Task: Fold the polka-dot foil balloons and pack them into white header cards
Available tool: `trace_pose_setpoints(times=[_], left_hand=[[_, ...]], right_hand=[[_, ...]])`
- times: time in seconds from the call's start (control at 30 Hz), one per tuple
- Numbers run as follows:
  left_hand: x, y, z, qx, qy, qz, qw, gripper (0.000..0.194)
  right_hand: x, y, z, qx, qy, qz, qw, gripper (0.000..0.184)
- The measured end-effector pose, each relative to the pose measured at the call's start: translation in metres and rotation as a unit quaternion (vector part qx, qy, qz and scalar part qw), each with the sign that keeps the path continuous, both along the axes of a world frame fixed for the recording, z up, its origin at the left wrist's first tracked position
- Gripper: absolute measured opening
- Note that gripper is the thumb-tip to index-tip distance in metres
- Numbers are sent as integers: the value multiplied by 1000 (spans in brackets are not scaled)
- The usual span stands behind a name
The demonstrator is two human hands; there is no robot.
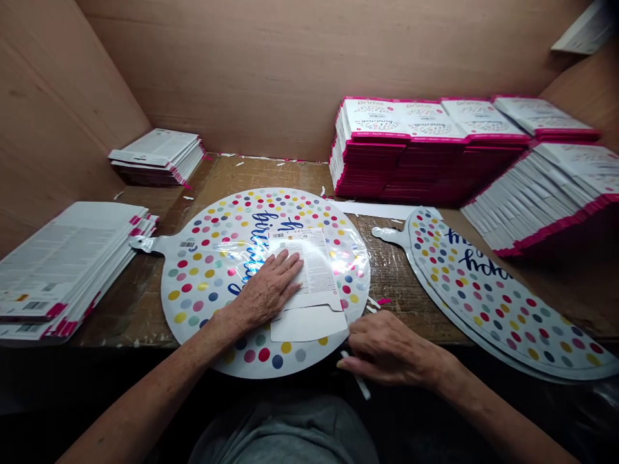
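The left hand (268, 290) lies open and flat on a printed white card (309, 270) atop a polka-dot foil balloon (203, 303), while the right hand (387, 354), curled just past the balloon's edge, sits at a thin white strip (363, 386), whether gripping it unclear.

"What colours are on the round foil balloon (203, 290)?"

"Red, yellow, pink, grey and navy polka dots on white, with blue script (265, 225) across it."

"And the stacked boxes (425, 171)?"

"White with magenta edges. The second balloon (498, 303) has matching dots."
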State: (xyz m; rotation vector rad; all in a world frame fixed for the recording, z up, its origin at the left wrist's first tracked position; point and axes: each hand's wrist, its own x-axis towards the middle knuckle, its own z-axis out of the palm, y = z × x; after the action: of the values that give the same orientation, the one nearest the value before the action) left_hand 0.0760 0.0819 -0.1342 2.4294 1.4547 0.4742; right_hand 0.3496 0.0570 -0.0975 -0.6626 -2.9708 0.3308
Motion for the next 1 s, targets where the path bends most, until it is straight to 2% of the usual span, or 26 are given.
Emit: trace_pose_setpoints(times=[0.1, 0.2, 0.3, 0.4, 0.47, 0.57, 0.63, 0.7, 0.77, 0.83, 0.9, 1.0], left_hand=[[3, 2, 1, 1, -8, -22, 1000, 45], [6, -6, 1, 35, -44, -19, 998, 41], [8, -28, 3, 99, -101, 1, 990, 31], [9, -59, 7, 114, -109, -40, 987, 22], [10, -76, 8, 102, -89, -59, 989, 31], [14, -89, 5, 92, -79, -44, 992, 46], [19, -91, 2, 89, -93, -16, 992, 37], [25, -88, 1, 78, -112, 31, 990, 27], [31, -83, 1, 61, -122, 91, 986, 30], [36, -78, 0, 54, -110, 162, 979, 26], [39, -74, -2, 66, -84, 234, 966, 21], [43, -72, -10, 93, -52, 290, 951, 25]], right_hand=[[11, -13, -13, 62, 104, -59, 991, 39], [2, -18, -29, 147, 153, -36, 977, 49], [-5, -20, -43, 189, 158, -22, 969, 33], [-3, -23, -51, 210, 174, -37, 961, 28], [-1, -25, -52, 215, 187, -38, 958, 26], [-4, -25, -49, 189, 226, -58, 954, 23], [-10, -23, -45, 128, 255, -101, 953, 21], [-19, -19, -40, 51, 270, -178, 945, 20], [-28, -15, -38, -11, 268, -255, 929, 22], [-32, -11, -37, -16, 261, -295, 919, 23], [-29, -11, -40, 42, 235, -261, 935, 30], [-9, -17, -46, 159, 180, -146, 960, 50]])
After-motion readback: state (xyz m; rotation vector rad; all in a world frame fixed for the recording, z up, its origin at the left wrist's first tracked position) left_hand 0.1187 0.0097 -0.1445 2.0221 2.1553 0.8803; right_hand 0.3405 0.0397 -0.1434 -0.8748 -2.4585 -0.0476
